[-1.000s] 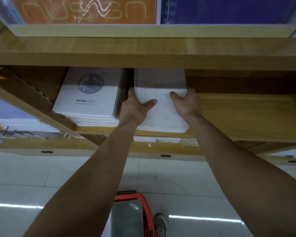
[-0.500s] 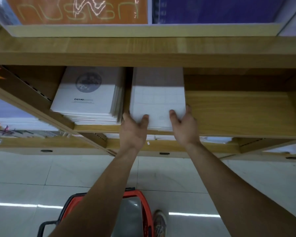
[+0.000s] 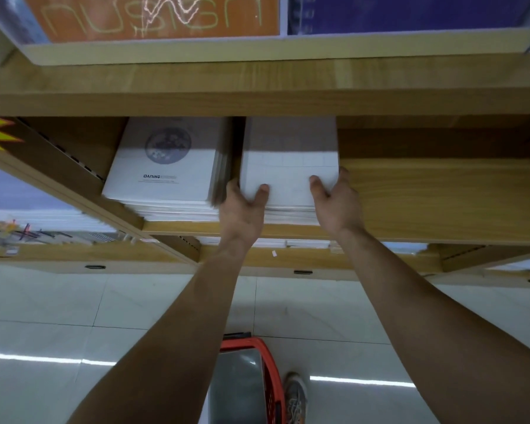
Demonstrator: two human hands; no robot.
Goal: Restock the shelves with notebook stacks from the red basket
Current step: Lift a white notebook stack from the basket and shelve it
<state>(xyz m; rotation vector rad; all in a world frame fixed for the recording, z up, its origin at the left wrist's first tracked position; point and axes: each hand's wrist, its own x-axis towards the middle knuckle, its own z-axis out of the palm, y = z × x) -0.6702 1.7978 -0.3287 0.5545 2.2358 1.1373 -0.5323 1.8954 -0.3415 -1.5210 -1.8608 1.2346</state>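
Left hand (image 3: 242, 211), right hand (image 3: 337, 205) slid back, gripping notebook stack (image 3: 288, 169) corners

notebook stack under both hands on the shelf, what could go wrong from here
1. The left hand is wedged between the plain notebook stack and the DARING stack; pulling it out may drag or skew either pile.
2. Its lower notebooks look fanned near the front edge of the shelf, so when the right hand lets go some might slide off.
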